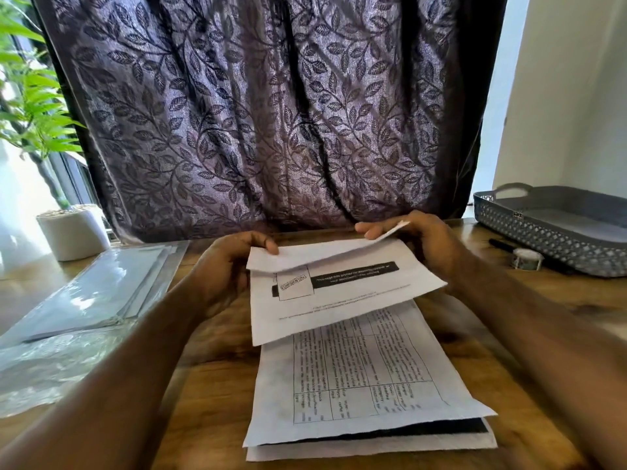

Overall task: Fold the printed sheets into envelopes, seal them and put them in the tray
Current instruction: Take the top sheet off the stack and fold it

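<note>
Both hands hold one printed sheet (339, 300) above the wooden table, its far edge bent over toward me. My left hand (224, 266) pinches the folded edge at its left corner. At the right corner, my right hand (420, 239) grips the lifted edge. The sheet carries a black bar and a small boxed stamp. Under it lies a stack of printed sheets (366, 385) with a table of text on top. The grey perforated tray (556, 228) stands at the far right with nothing visible inside.
Clear plastic sleeves (98, 293) lie in a pile at the left. A white plant pot (73, 234) stands at the back left. A black pen (502, 245) and a roll of tape (527, 258) lie beside the tray. A patterned curtain hangs behind the table.
</note>
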{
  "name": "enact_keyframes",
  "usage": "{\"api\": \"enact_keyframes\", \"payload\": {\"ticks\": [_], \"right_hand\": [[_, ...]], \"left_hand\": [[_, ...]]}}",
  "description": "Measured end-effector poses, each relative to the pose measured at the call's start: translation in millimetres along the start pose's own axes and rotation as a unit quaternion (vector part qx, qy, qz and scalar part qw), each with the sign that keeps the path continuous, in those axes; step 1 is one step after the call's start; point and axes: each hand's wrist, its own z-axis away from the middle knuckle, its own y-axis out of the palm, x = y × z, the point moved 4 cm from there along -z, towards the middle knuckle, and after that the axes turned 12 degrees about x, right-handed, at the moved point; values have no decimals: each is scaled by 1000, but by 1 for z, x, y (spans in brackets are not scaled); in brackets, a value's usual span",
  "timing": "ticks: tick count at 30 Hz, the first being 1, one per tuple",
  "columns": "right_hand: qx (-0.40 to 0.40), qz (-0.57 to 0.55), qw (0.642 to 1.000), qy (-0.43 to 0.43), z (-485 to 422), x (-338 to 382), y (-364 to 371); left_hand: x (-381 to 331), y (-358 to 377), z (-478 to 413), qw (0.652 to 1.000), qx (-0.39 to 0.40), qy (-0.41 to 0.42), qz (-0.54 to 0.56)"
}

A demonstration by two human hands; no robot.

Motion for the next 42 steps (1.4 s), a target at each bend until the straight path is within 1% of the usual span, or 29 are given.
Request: {"api": "enact_keyframes", "payload": {"ticks": [1,2,4,5,7,9,10,12,13,15,16,17,18,20,22,24,28,30,31,34,36,38,39,40,42], "right_hand": [[7,-15,1000,10,0,-3,0],[5,-8,1000,12,0,-5,0],[-16,90,996,-14,-1,-7,-2],[-28,148,988,-33,-1,-6,-2],[-51,227,971,-62,-1,-4,1],[-67,282,954,-78,-1,1,6],[-75,320,941,-81,-1,3,8],[-97,416,899,-97,-1,8,16],[-108,468,869,-115,0,10,20],[-108,585,791,-145,-4,14,35],[-100,634,753,-144,-7,14,44],[-90,663,730,-138,-10,14,53],[-74,672,724,-136,-13,12,63],[-31,676,722,-145,-18,6,82],[-10,682,714,-155,-20,0,90],[-11,682,715,-156,-21,1,86],[3,685,716,-135,-20,5,64],[4,669,733,-126,-17,11,50],[2,654,747,-121,-15,14,42],[-17,583,806,-103,-6,22,16],[-36,549,831,-89,-3,25,6],[-44,551,829,-83,-3,22,5],[-42,559,824,-82,-3,20,7],[-38,567,819,-82,-3,18,11],[-25,585,806,-87,-4,13,20]], "left_hand": [[0,-2,0,1000,-10,0,-9],[1,-4,-1,999,-21,5,-24],[2,-6,-2,996,-49,21,-73],[2,-6,-4,992,-65,31,-104],[3,-7,-6,980,-91,49,-170],[0,-5,-7,961,-112,63,-246],[-4,-3,-7,946,-124,69,-292],[-10,1,-8,917,-144,84,-363],[-13,4,-8,905,-151,91,-386],[-18,14,-7,874,-169,101,-445],[-20,20,-7,857,-173,104,-474],[-21,26,-6,845,-173,109,-495],[-21,31,-5,836,-169,117,-509],[-22,39,-5,824,-156,136,-527],[-20,40,-5,823,-143,136,-533],[-17,37,-5,834,-144,121,-518],[-16,24,-6,871,-165,103,-450],[-17,20,-6,878,-168,106,-436],[-19,17,-5,880,-170,111,-430],[-23,12,-4,889,-170,122,-406],[-23,11,-3,883,-177,122,-417],[-23,13,-2,870,-190,111,-441],[-23,14,-1,851,-198,102,-475],[-23,17,1,819,-207,93,-527],[-26,26,4,742,-212,100,-628]]}}
